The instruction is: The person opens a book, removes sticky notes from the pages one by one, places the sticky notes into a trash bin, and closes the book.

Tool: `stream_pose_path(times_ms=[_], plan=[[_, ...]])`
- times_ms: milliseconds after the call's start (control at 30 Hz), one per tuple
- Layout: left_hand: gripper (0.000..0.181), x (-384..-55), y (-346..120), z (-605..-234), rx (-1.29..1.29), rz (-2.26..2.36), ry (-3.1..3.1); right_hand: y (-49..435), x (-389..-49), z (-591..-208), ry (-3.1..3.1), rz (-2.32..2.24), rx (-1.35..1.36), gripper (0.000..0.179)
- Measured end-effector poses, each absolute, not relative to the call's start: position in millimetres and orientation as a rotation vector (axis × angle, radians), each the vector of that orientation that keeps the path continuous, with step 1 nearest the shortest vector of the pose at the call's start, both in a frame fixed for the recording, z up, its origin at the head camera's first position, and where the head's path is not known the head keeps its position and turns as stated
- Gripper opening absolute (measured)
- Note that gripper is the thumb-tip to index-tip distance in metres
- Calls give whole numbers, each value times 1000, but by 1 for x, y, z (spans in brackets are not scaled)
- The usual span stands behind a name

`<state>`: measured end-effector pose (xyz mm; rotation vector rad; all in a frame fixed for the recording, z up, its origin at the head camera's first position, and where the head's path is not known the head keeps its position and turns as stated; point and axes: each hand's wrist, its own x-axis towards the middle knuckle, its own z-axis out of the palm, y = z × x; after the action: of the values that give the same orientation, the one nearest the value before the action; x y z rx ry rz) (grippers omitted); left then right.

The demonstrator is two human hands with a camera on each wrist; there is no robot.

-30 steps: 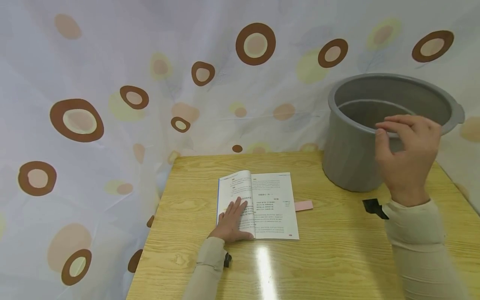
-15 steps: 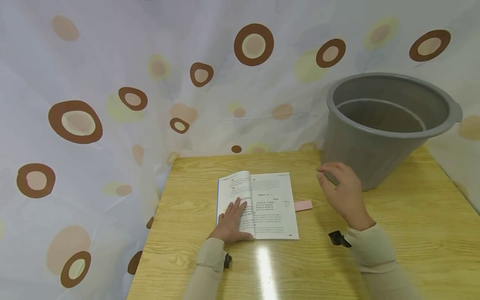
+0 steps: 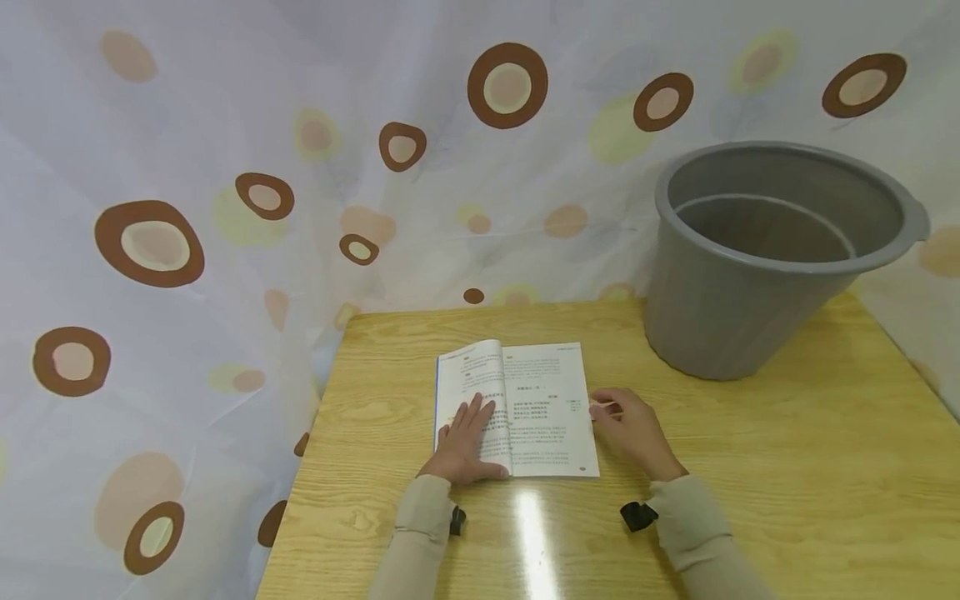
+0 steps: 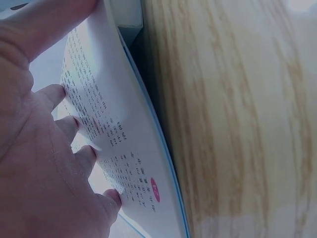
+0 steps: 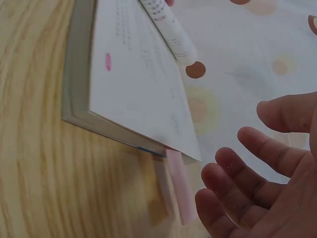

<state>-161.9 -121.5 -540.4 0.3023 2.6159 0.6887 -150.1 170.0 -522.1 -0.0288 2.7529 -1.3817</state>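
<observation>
An open book (image 3: 551,400) lies on the wooden table, printed pages up. My left hand (image 3: 463,446) rests on its left page with fingers spread. In the left wrist view, the fingertips press the printed page (image 4: 106,114) and the thumb reaches along its lower edge. A pink paper strip (image 5: 181,186) sticks out from the book's right side. My right hand (image 3: 633,425) is at that side, covering most of the strip in the head view. In the right wrist view its fingers (image 5: 216,178) are loosely bent close beside the strip, the thumb apart from them.
A large grey plastic bucket (image 3: 720,317) stands at the back right of the table (image 3: 810,483). Behind the table hangs a pale curtain (image 3: 315,75) patterned with brown and yellow circles.
My right hand has come from in front of the bucket, down and left, to the pink strip at the book's right edge. My left hand has stayed on the page.
</observation>
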Motion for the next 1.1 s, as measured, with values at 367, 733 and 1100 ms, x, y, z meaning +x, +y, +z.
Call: stream_pose_path(times_ms=[367,733,1100], plan=[[113,-161,-120,-540,299,677,2611,162,-153,-542,2639,-1301,92,39],[114,-163,-122,-539,312,671,2619,159,-153,-547,2647,-1345,80,38],[114,-163,-122,-538,307,688,2603,158,-152,-548,2649,-1335,77,40]])
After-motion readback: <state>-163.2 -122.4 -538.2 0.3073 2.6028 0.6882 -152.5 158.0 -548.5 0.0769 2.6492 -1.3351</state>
